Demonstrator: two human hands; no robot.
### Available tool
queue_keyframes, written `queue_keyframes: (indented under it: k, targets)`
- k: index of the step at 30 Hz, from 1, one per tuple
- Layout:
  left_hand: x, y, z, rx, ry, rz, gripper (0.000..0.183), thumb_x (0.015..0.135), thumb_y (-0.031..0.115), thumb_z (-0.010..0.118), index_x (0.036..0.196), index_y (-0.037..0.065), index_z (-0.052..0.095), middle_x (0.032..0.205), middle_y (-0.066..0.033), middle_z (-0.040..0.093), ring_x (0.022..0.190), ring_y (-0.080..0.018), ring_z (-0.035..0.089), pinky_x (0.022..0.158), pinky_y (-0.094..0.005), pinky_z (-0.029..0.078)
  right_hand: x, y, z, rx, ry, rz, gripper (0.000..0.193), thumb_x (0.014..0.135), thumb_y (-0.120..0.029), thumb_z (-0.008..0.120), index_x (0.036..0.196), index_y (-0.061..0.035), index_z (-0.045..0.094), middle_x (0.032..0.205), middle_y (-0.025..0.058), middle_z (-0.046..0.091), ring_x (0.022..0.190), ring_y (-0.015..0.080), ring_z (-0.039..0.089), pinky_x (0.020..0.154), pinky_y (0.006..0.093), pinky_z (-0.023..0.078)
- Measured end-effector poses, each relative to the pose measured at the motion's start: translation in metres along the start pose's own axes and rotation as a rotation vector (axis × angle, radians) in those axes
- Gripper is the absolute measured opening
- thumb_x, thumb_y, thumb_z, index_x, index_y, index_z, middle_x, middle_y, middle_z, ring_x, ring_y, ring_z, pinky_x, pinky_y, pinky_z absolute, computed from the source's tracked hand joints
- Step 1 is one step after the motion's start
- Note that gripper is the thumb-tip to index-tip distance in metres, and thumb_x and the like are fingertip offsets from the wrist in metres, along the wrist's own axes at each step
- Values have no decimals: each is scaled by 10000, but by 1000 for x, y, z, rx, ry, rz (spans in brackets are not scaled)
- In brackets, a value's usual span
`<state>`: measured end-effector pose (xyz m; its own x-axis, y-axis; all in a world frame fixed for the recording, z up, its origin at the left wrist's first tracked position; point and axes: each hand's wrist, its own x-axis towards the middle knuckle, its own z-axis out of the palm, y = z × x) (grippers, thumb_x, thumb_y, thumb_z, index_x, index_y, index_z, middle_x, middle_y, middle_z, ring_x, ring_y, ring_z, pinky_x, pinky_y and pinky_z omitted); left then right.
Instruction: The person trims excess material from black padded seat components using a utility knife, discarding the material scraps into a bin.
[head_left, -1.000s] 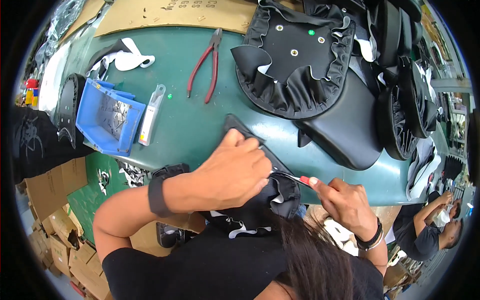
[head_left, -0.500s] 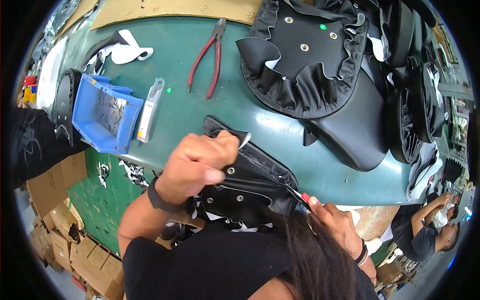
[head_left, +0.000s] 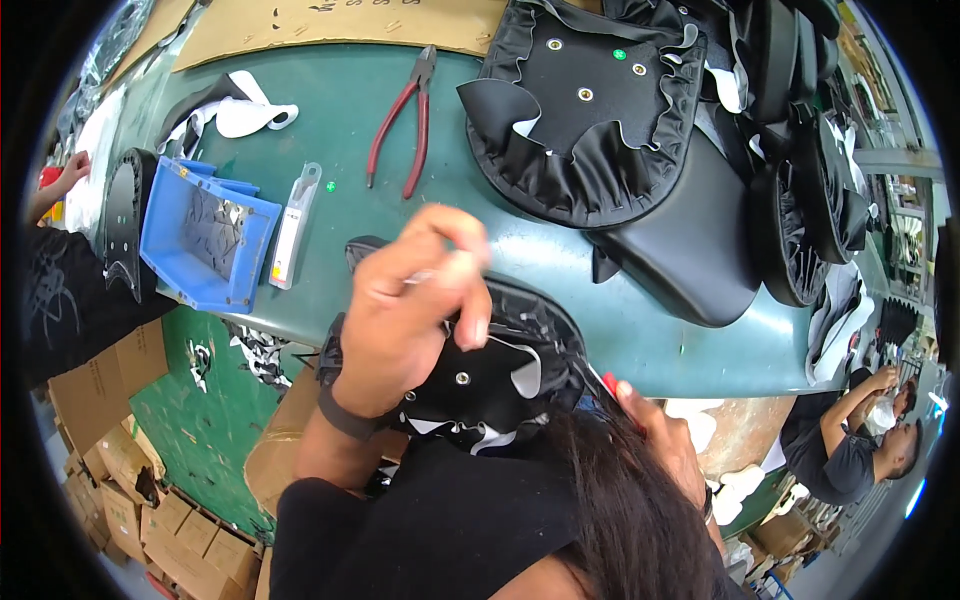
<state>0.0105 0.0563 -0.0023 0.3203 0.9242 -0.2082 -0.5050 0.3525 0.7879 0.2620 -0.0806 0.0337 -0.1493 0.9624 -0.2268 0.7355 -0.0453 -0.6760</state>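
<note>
A black padded seat cushion with metal eyelets and gathered edge fabric lies across the near table edge, partly hidden by my hands and hair. My left hand is raised over its left part, fingers bent and smeared by motion; whether they pinch anything is unclear. At the cushion's right edge, my right hand is closed around a red-handled cutter, whose thin tip meets the black fabric. Most of that tool is hidden in the hand. A pale fabric flap lifts from the cushion between my hands.
Red-handled pliers, a clear plastic case and a blue bin of dark scraps sit on the green table. Another gathered cushion and stacked black pieces crowd the right. Co-workers are at the left and right.
My left hand has risen off the cushion fabric and moved slightly right. The cushion has shifted and tilted, and a pale flap now shows. My right hand stays closed on the cutter.
</note>
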Motion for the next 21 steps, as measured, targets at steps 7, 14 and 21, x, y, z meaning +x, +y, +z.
queue_keyframes:
  k: [7,14,21]
  targets:
    - [1,-11,12,1786,-202,449,281,815,304,711,759,50,606,756,-90,539,737,-254,522,661,-373,404,71,-4,-13,-353,-114,-237,517,842,-82,657,1341,-167,554,694,112,545,534,339,569,479,417,429]
    - [7,-16,-11,1336,-278,342,307,766,226,713,600,43,531,647,-50,425,727,-223,421,758,-373,290,70,-4,4,-25,-33,-182,438,851,-70,669,1273,-55,548,972,188,673,733,381,647,635,432,520]
    - [14,-3,-19,259,37,1,214,797,107,636,628,42,522,656,-20,494,708,-166,485,648,-270,362,32,-13,15,39,-106,10,551,853,-48,670,1363,-49,462,928,262,651,814,449,639,682,449,507]
